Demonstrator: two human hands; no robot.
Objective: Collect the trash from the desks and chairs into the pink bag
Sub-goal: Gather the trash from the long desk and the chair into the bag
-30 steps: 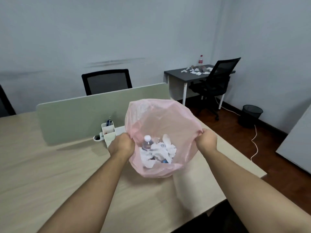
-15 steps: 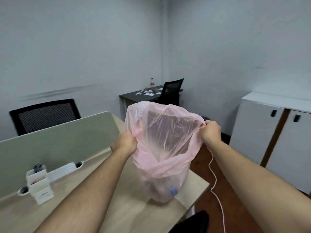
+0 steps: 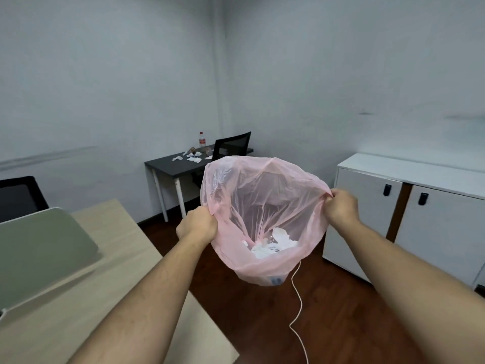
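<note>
**Thin pink bag, held open by its rim**

The pink bag (image 3: 262, 195) hangs in the centre of the frame, off the light desk (image 3: 118, 245) at lower left and above the wooden floor. The left hand (image 3: 196, 225) has its fingers curled tight around a bunched fold of the rim. The right hand (image 3: 341, 206) pinches the opposite edge, and together they stretch the mouth wide.

The film is translucent and limp, so it probably has no stiffness of its own and would close if either grip let go. The crumpled white paper (image 3: 273, 245) at the bottom makes only a light sag. The load seems small, but the plastic looks easy to tear, so the gathered rim is the safer place to hold it.

More paper scraps (image 3: 194, 159) and a bottle (image 3: 202, 141) lie on the dark desk (image 3: 168, 168) in the upper middle, well apart from the bag.
</note>
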